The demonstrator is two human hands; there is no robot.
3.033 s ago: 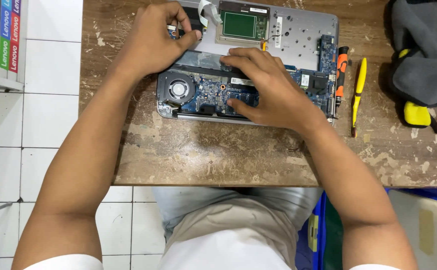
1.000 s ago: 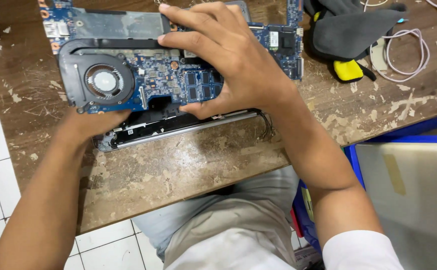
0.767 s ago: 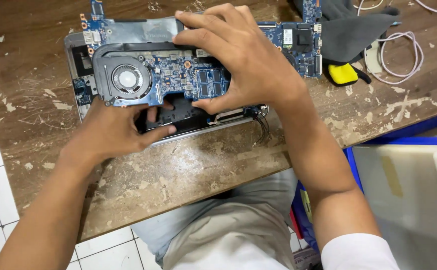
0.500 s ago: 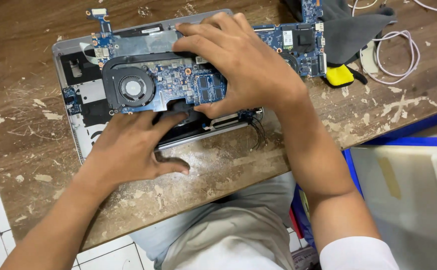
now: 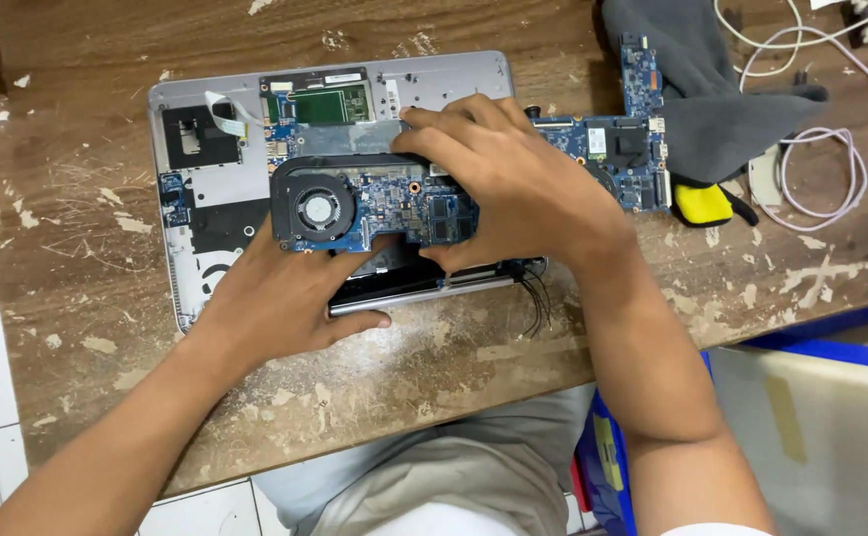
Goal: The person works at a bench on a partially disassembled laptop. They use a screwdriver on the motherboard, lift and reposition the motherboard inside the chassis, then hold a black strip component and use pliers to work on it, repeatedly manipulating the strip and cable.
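Two hands share our blue laptop circuit board with round black fan (image 5: 374,203): right hand (image 5: 513,189) clamped over its middle, left hand (image 5: 285,298) propping the near edge above the silver laptop shell (image 5: 181,288), long axis parallel to the worktop's (image 5: 434,367) front edge.

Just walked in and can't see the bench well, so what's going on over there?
A person is working on an opened laptop base lying on a worn wooden table. The right hand grips the blue circuit board with its round fan, and the board sits askew over the casing. The left hand presses on the base's near edge. A grey cloth, a yellow-handled tool and a coiled white cable lie to the right.
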